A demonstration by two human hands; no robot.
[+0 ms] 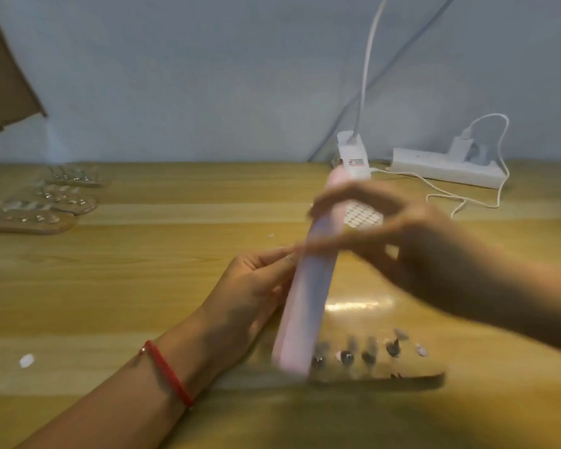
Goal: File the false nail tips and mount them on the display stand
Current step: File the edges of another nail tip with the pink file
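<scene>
My right hand (402, 241) grips the upper part of a long pink nail file (302, 303), which slants down towards me, blurred by motion. Fingertips of my left hand (256, 286) pinch something small against the file's left edge; it is too blurred to make out. A wooden display stand (386, 374) lies on the table below the file, with several small pegs and a nail tip (420, 350) at its right end. A sheet of white adhesive dots (363, 217) shows behind my right fingers.
Three more wooden stands (30, 218) carrying nail tips lie at the far left. A loose nail tip (26, 360) lies near left. A white charger (353, 157), a power strip (447, 166) and cables sit at the back right. Cardboard (4, 76) stands at the top left.
</scene>
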